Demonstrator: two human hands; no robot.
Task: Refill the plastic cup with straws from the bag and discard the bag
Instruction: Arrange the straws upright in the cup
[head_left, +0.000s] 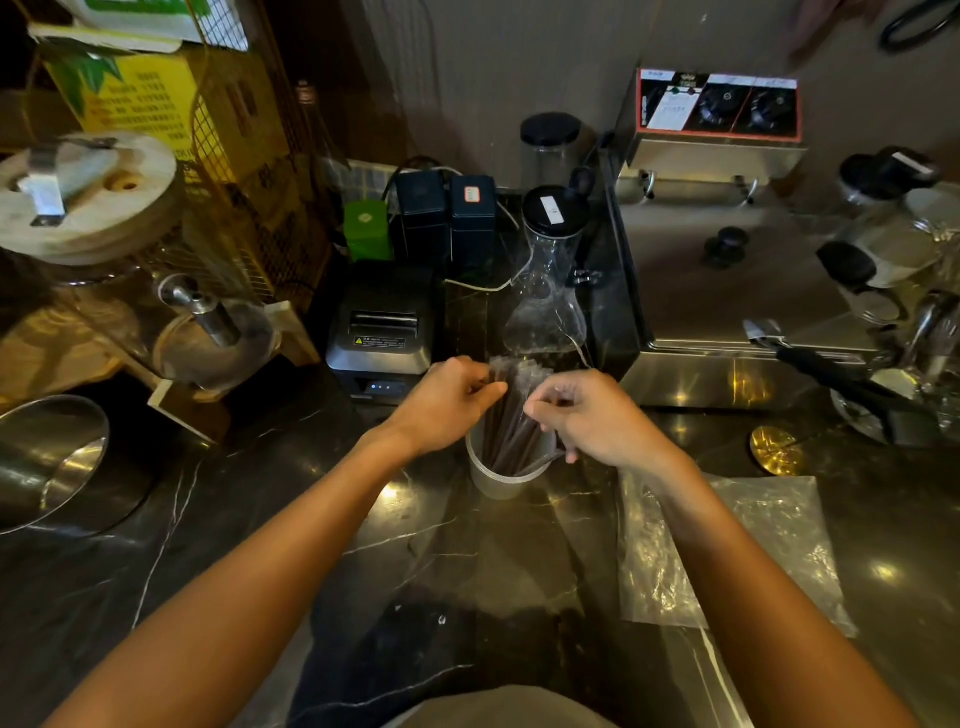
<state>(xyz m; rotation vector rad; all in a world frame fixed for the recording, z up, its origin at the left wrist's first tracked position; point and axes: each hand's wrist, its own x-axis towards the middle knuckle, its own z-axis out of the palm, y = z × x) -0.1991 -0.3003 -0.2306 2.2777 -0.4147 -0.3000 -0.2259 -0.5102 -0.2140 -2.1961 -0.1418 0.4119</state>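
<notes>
On the dark marble counter (260, 519) the empty clear bag (769, 540) lies flat under the right forearm. Beyond it, the left hand (447, 405) and right hand (592, 415) pinch dark wrapped straws (511, 415) standing in the plastic cup (498, 480). The receipt printer (382, 332) behind carries an unreadable warning label.

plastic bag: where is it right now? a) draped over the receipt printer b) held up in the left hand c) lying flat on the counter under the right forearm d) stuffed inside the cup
c: the clear plastic bag lies flat on the dark counter beneath the right forearm, while both the left hand and right hand are at the straws standing in the plastic cup.
</notes>
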